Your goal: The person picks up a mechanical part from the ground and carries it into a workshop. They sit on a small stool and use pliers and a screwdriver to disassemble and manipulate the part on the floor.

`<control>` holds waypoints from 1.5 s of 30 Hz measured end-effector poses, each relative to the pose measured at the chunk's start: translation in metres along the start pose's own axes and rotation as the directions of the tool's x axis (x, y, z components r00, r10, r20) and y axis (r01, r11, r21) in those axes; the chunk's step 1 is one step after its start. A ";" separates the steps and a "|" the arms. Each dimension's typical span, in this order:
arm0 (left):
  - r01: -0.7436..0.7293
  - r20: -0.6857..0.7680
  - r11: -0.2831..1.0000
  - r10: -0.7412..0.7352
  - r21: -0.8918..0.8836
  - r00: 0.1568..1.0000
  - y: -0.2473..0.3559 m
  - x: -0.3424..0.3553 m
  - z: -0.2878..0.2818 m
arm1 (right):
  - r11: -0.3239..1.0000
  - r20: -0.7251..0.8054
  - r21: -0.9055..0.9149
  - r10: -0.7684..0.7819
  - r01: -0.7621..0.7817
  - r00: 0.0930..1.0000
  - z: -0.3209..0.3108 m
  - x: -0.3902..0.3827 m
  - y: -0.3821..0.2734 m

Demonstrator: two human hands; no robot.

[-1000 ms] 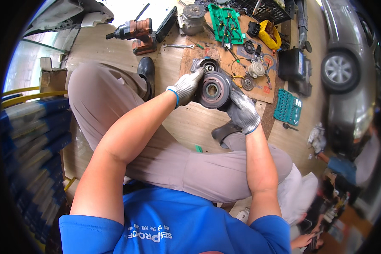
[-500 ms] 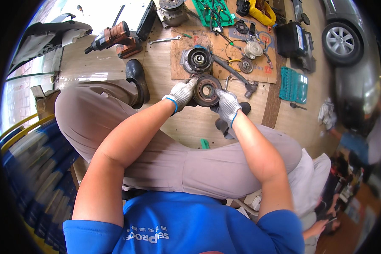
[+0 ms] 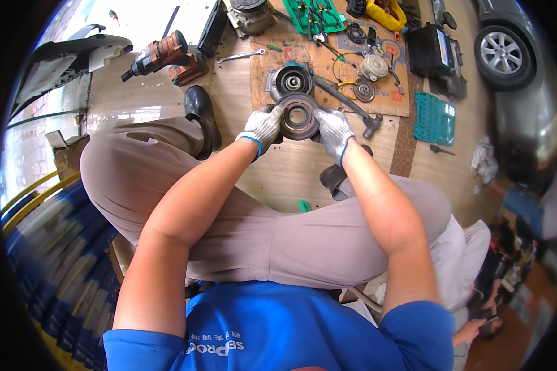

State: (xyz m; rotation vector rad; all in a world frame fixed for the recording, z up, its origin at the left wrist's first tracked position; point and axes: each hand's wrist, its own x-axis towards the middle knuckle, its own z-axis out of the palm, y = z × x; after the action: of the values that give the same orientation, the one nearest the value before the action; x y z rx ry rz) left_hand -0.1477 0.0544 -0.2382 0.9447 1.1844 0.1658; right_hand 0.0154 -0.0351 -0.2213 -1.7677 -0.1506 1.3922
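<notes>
Between my gloved hands is a round, dark metal pulley (image 3: 288, 122) with a wide hole at its centre, its face turned up toward me. My left hand (image 3: 263, 127) grips its left rim, and my right hand (image 3: 335, 131) is closed on the right rim; the fingers underneath are partly hidden. Just beyond it sits a compressor (image 3: 293, 80) with a dark ring-shaped front and a hub in the middle. The far rim of the pulley overlaps the compressor's near edge in view; whether they touch I cannot tell.
Cardboard (image 3: 269, 59) lies under the compressor. A hammer (image 3: 353, 108) rests right of it, near a clutch plate (image 3: 364, 91). A wrench (image 3: 241, 56) and a cordless impact wrench (image 3: 161, 55) lie left. Rightward are a teal socket case (image 3: 435, 117), a black battery (image 3: 428, 52) and a car (image 3: 513, 111).
Both hands have carried the pulley a little away from me, toward the compressor. Its face is tilted slightly differently. The whole view has shifted slightly.
</notes>
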 end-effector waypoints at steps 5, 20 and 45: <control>-0.210 -0.080 0.923 0.248 0.324 0.965 0.002 0.037 -0.013 | 0.995 -0.016 -0.027 -0.094 0.094 0.995 0.010 0.012 -0.019; -0.246 -0.051 0.705 0.372 0.665 0.927 0.053 0.080 -0.013 | 0.962 -0.143 -0.056 -0.273 0.268 0.951 0.012 0.071 -0.022; -0.297 -0.003 0.631 0.429 0.716 0.903 0.071 0.106 -0.012 | 0.715 -0.106 -0.651 -0.418 0.255 0.902 -0.011 0.105 -0.041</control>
State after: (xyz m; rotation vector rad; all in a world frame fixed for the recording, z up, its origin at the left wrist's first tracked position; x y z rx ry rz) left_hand -0.0890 0.1649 -0.2646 1.9009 1.2180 0.1183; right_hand 0.0800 0.0437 -0.2705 -2.2893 -0.8525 0.8781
